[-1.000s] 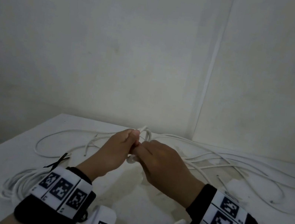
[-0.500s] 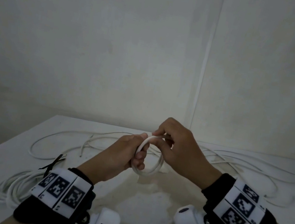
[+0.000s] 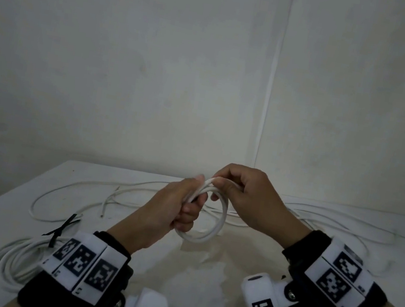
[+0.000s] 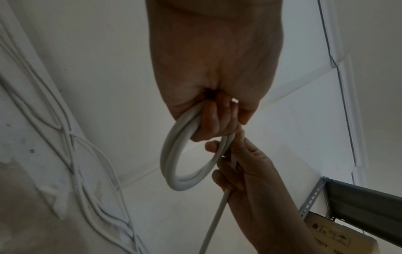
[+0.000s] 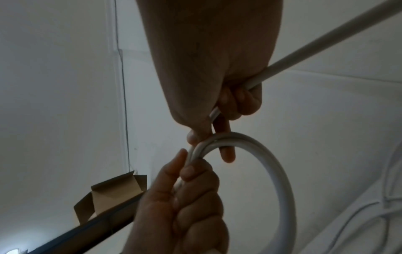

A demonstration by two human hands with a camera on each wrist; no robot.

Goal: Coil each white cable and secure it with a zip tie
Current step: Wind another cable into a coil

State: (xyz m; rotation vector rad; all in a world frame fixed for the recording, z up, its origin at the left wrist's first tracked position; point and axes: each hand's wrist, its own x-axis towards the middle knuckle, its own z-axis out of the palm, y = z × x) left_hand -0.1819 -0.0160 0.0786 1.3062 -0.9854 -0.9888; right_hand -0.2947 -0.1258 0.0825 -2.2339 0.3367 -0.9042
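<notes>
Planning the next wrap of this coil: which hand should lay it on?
Right, probably. The right hand already pinches the loose cable feeding in, while the left hand grips the coil.

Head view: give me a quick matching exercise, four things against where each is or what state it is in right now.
Things:
1. left hand
2. right hand
3. finished cable bundle
4. loose white cables

States:
A. spread uncoiled across the far side of the table
B. grips the small coil at its side
C. lies at the near left, tied with a black zip tie
D. pinches the strand at the coil's top

Pairs: 1-B, 2-D, 3-C, 4-A
</notes>
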